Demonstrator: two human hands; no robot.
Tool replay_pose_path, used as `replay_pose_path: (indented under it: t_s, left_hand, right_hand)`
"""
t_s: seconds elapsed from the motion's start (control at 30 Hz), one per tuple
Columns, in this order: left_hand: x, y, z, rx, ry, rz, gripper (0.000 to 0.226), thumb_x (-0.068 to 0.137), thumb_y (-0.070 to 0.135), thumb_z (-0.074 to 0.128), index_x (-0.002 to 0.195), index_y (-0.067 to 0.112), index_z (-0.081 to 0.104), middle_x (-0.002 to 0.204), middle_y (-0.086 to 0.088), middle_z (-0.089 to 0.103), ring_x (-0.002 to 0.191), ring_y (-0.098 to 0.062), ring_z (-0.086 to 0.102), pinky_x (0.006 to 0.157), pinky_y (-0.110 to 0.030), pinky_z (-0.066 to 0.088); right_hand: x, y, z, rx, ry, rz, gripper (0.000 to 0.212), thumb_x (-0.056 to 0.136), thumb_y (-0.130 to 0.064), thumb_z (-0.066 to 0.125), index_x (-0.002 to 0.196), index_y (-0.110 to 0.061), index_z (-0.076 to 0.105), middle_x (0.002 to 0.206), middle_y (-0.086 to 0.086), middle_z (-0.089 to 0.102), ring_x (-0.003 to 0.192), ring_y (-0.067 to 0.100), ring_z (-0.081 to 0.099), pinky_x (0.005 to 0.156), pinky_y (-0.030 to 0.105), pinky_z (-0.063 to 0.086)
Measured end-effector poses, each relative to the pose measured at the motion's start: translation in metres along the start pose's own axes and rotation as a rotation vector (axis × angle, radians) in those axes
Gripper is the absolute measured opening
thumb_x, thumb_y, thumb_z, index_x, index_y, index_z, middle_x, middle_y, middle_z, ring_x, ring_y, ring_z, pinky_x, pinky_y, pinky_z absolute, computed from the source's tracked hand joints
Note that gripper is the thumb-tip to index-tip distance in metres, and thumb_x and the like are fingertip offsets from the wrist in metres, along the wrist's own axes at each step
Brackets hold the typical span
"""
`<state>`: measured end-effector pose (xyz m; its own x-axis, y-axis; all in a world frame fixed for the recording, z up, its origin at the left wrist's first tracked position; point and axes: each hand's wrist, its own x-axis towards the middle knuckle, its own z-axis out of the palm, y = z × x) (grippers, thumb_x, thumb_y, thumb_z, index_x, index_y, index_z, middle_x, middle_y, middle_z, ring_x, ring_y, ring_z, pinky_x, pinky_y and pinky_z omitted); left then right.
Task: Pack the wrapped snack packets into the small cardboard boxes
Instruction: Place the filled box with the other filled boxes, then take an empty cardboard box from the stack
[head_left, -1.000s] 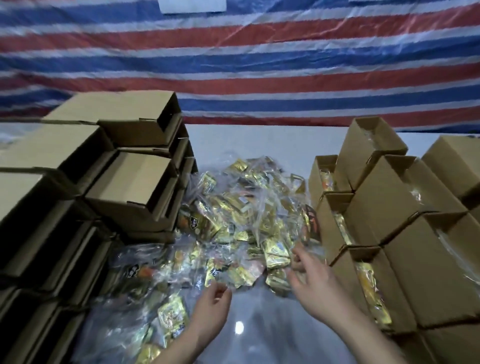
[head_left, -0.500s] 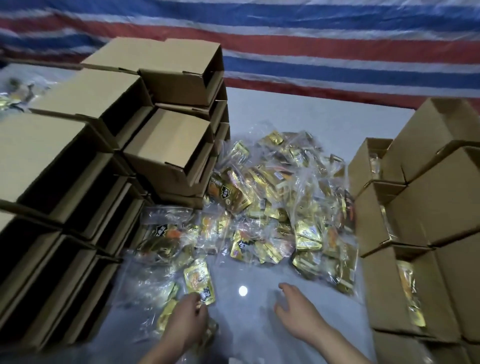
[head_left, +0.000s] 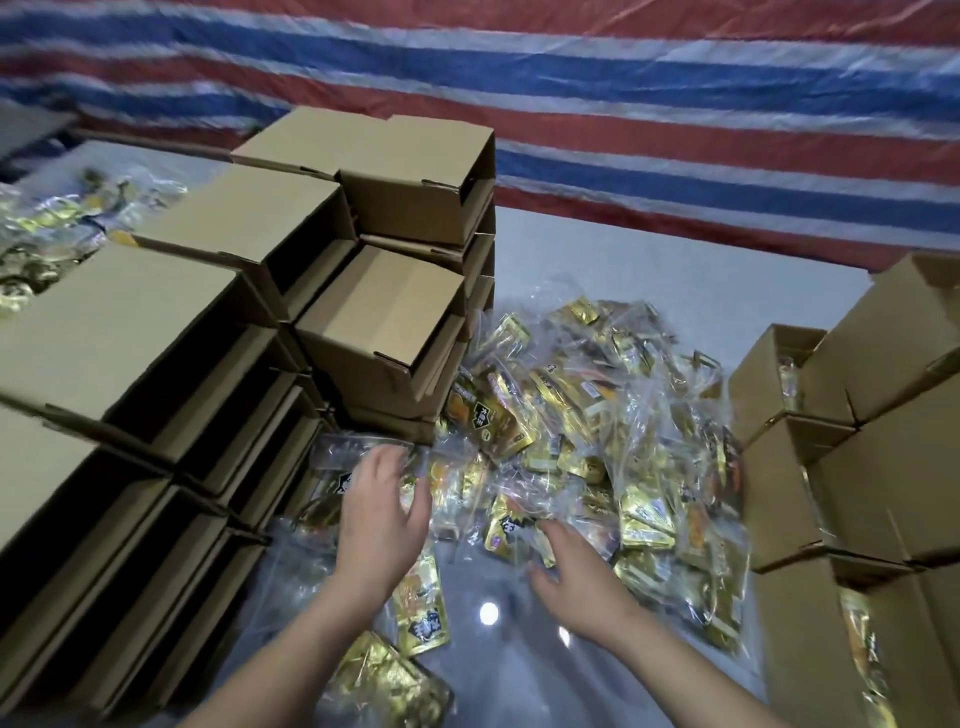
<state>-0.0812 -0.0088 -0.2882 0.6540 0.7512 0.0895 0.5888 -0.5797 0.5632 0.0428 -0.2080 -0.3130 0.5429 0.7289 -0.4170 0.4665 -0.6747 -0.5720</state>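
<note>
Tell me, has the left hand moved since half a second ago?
Yes. The left hand has gone forward, away from the person, toward the stack of empty cardboard boxes; it now lies over the clear-wrapped snack packets just below that stack.

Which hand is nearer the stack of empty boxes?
Left. The left hand reaches beside the stack of empty boxes; the right hand is further right, at the packets.
</note>
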Motion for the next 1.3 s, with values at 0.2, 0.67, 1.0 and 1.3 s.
replay_pose_path:
  t_s: [0.2,0.67,1.0,1.3]
  left_hand:
    - [0.079,0.053,-0.051,0.114,0.219,0.169,0.058,0.093,0.039,0.058,0.142,0.012,0.041,0.148,-0.010,0.038,0.140,-0.026,0.030,0.118,-0.042,0.020]
    - [0.252,0.105,-0.123,0.469,0.204,0.294,0.067,0.093,0.046,0.053,0.149,0.016,0.031,0.154,-0.014,0.034,0.140,-0.032,0.034,0.116,-0.045,0.024]
    - [0.306,0.121,-0.060,0.437,0.058,0.167,0.088,0.088,0.066,0.047,0.155,0.016,0.017,0.161,-0.015,0.020,0.149,-0.032,0.016,0.117,-0.056,0.016]
    - [0.325,0.135,-0.043,0.421,0.017,0.054,0.060,0.098,0.039,0.037,0.154,0.020,0.021,0.159,-0.011,0.020,0.147,-0.039,0.011,0.109,-0.067,0.027]
  right_hand:
    - [0.049,-0.080,-0.066,-0.042,0.151,-0.176,0.067,0.099,-0.035,0.054,0.155,-0.015,0.024,0.158,0.003,0.033,0.144,0.019,0.033,0.116,0.034,0.026]
    - [0.182,-0.230,-0.236,-0.371,0.530,-0.400,0.067,0.091,-0.018,0.054,0.152,-0.013,0.029,0.152,0.012,0.036,0.136,0.034,0.038,0.111,0.046,0.036]
    - [0.234,-0.204,-0.274,-0.789,0.443,-0.280,0.078,0.090,-0.006,0.056,0.157,-0.021,0.017,0.162,0.010,0.020,0.145,0.033,0.026,0.115,0.048,0.027]
    - [0.241,-0.188,-0.292,-0.759,0.438,-0.213,0.077,0.094,-0.015,0.051,0.158,-0.021,0.009,0.165,0.010,0.012,0.148,0.033,0.021,0.118,0.050,0.021]
